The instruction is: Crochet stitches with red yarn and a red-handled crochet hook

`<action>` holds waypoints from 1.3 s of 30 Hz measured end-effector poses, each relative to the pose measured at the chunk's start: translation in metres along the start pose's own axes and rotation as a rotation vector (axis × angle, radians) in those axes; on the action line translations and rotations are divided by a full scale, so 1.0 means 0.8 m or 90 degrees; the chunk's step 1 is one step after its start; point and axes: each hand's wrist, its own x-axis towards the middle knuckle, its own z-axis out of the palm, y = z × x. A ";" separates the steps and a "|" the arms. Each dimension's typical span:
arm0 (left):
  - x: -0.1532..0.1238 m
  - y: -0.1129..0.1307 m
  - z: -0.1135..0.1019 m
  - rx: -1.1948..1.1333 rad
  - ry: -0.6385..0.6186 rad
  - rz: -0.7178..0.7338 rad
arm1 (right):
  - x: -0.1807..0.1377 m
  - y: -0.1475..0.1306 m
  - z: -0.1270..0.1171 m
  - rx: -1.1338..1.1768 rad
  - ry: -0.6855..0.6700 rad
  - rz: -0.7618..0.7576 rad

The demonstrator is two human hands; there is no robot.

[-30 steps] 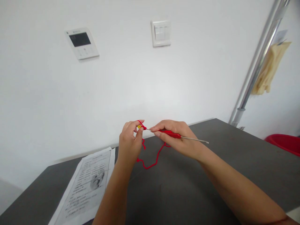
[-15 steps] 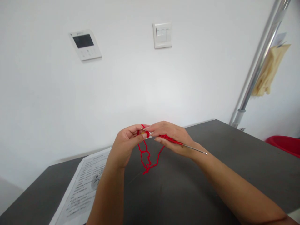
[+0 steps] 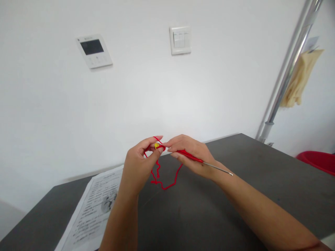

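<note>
Above the grey table (image 3: 199, 212), your left hand (image 3: 136, 164) pinches the red yarn (image 3: 164, 148) between thumb and fingers; your right hand (image 3: 195, 150) closes around the red-handled hook (image 3: 190, 156). Slackened tension could let a loop slip free.

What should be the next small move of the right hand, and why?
Probably the right hand should draw the red-handled hook gently back: its front tip seems at the small red piece pinched by the left hand, and red yarn runs over one finger.
</note>
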 end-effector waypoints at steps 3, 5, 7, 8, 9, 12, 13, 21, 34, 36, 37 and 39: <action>-0.007 0.004 0.016 0.091 0.100 0.057 | 0.000 -0.005 0.008 -0.033 0.043 0.007; -0.011 0.005 0.033 0.081 0.158 0.100 | -0.003 -0.006 0.018 -0.071 0.095 0.007; -0.014 0.003 0.050 -0.015 0.209 0.081 | -0.006 -0.003 0.029 -0.123 0.148 -0.004; -0.014 0.003 0.056 -0.106 0.203 0.037 | -0.008 0.000 0.034 -0.146 0.161 -0.012; -0.013 0.002 0.061 -0.223 0.183 0.000 | -0.010 0.003 0.038 -0.156 0.166 -0.023; -0.006 0.001 0.058 -0.467 0.042 -0.092 | -0.011 0.012 0.040 -0.111 0.147 -0.052; -0.002 0.001 0.052 -0.495 -0.021 -0.113 | -0.009 0.012 0.037 -0.080 0.131 -0.054; 0.008 -0.002 0.004 -0.382 -0.151 -0.117 | 0.005 -0.002 0.004 0.046 0.047 0.023; 0.009 -0.003 -0.007 -0.329 -0.078 -0.095 | 0.005 -0.017 0.006 0.002 0.085 -0.023; 0.010 -0.003 -0.011 -0.301 -0.058 -0.094 | 0.004 -0.022 0.007 0.044 0.096 0.056; 0.010 -0.003 -0.012 -0.286 -0.054 -0.094 | 0.004 -0.024 0.007 0.076 0.106 0.117; 0.009 -0.001 -0.014 -0.263 -0.054 -0.097 | 0.004 -0.026 0.008 0.156 0.130 0.249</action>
